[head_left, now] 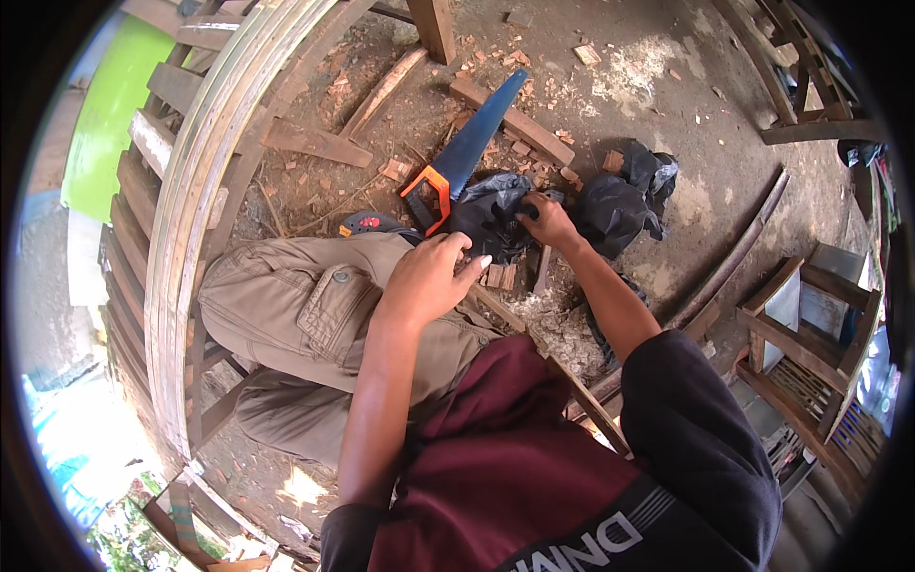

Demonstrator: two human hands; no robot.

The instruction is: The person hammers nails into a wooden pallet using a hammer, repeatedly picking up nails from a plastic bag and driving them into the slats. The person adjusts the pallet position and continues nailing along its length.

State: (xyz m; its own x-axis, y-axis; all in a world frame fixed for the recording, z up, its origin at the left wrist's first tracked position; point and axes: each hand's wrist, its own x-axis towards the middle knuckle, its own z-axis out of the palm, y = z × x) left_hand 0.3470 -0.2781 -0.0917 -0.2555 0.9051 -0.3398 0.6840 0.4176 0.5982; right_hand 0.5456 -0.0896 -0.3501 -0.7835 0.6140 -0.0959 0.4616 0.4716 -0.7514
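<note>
A crumpled black plastic bag [494,221] lies between my two hands, in front of my bent knee. My right hand [550,225] pinches the bag's right edge between thumb and fingers. At its lower left side, my left hand [431,274] has its fingers curled against the plastic, thumb pointing right. What is inside the bag cannot be seen. Just beyond it lies a handsaw with a blue blade [479,133] and an orange and black handle [434,198], tip pointing away. Another bunched black plastic bag [618,205] rests right of my right hand.
Wood offcuts [515,122] and chips lie scattered on the dirty floor around the saw. A slatted wooden piece with long pale rails [205,181] curves along the left. At the right are a long thin strip of wood [734,250] and a small wooden frame [805,329].
</note>
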